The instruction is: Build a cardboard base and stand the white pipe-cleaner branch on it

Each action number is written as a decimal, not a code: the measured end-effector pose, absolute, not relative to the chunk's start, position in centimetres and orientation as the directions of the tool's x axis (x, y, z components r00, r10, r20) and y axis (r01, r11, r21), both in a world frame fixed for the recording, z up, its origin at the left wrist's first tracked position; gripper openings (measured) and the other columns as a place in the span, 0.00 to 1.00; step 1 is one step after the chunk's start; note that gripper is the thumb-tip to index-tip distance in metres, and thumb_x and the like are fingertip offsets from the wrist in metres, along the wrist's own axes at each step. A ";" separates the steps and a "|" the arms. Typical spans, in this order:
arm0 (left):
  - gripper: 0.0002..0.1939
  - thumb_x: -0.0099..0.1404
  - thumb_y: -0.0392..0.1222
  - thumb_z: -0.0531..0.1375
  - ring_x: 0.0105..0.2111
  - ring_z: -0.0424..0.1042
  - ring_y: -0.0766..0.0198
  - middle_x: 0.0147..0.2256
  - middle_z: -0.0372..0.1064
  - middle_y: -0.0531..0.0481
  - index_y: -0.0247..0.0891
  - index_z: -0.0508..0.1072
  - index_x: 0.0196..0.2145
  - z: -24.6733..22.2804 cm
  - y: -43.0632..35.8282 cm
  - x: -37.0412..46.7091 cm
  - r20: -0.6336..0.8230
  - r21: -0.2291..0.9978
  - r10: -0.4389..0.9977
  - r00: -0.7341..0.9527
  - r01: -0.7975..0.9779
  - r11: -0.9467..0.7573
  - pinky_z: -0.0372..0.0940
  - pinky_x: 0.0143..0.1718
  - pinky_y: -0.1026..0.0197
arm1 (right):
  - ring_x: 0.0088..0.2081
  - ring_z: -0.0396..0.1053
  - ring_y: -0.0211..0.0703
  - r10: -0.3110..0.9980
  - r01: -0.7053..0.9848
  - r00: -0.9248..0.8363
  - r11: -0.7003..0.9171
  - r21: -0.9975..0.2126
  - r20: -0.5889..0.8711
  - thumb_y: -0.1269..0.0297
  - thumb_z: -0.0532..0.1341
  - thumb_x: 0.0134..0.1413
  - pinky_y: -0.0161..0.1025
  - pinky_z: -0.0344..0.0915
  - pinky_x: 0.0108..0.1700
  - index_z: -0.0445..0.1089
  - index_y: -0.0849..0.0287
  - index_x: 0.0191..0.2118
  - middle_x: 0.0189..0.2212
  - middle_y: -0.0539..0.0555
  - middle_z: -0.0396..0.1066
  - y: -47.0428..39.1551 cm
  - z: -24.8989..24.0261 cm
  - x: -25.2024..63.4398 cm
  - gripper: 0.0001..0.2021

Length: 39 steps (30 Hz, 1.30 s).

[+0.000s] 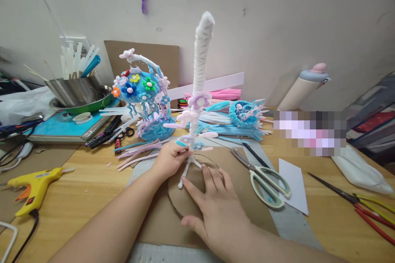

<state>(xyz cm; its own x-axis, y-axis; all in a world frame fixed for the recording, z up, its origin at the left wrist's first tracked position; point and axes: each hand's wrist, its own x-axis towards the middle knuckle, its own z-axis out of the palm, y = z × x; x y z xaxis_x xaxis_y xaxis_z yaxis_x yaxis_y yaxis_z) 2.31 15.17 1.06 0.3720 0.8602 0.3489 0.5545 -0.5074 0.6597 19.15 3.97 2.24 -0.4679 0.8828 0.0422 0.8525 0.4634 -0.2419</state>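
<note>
Against a grey wall (277, 20), a wooden table (77, 197) is seen, with a glue gun (38, 183) laid at lower left and scissors (253, 168) right of centre. At mid-frame, a white stem (202, 57) trimmed with flowers (200, 101) is held nearly upright over cardboard (160, 232), its base clamped in the left hand's (171, 158) fingers. By the right hand (216, 201), index finger parted from the others, its splayed feet (185, 173) are touched.
</note>
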 end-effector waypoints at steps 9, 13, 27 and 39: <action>0.12 0.60 0.41 0.59 0.27 0.63 0.65 0.20 0.64 0.55 0.38 0.70 0.19 0.7 15.3 2.2 0.348 0.652 0.866 0.359 0.570 -0.499 0.57 0.29 0.65 | 0.61 0.45 0.77 0.878 0.858 -0.478 0.466 -0.216 -0.002 0.35 0.53 0.47 0.73 0.40 0.53 0.52 0.41 0.62 0.63 0.70 0.49 3.5 1.4 18.5 0.37; 0.13 0.61 0.41 0.58 0.24 0.62 0.66 0.19 0.61 0.56 0.37 0.70 0.20 0.4 15.1 2.3 0.332 0.652 0.882 0.335 0.593 -0.471 0.56 0.28 0.65 | 0.61 0.45 0.77 0.877 0.854 -0.480 0.476 -0.208 0.035 0.35 0.55 0.45 0.72 0.41 0.53 0.52 0.42 0.62 0.62 0.71 0.49 3.6 0.8 18.4 0.38; 0.18 0.54 0.26 0.51 0.35 0.69 0.59 0.35 0.71 0.48 0.37 0.73 0.39 3.9 11.5 0.7 0.212 0.570 0.943 0.258 0.751 -0.333 0.64 0.38 0.58 | 0.60 0.47 0.75 0.879 0.860 -0.471 0.477 -0.184 0.076 0.37 0.58 0.43 0.70 0.41 0.53 0.52 0.40 0.62 0.62 0.67 0.51 3.6 0.2 18.2 0.38; 0.19 0.68 0.36 0.48 0.54 0.63 0.59 0.56 0.64 0.51 0.42 0.67 0.54 3.6 8.7 1.5 0.137 0.198 0.799 0.585 0.774 -0.601 0.56 0.55 0.55 | 0.59 0.49 0.76 0.875 0.853 -0.478 0.484 -0.193 0.081 0.33 0.52 0.46 0.70 0.41 0.52 0.55 0.44 0.61 0.61 0.72 0.51 3.6 0.4 18.2 0.37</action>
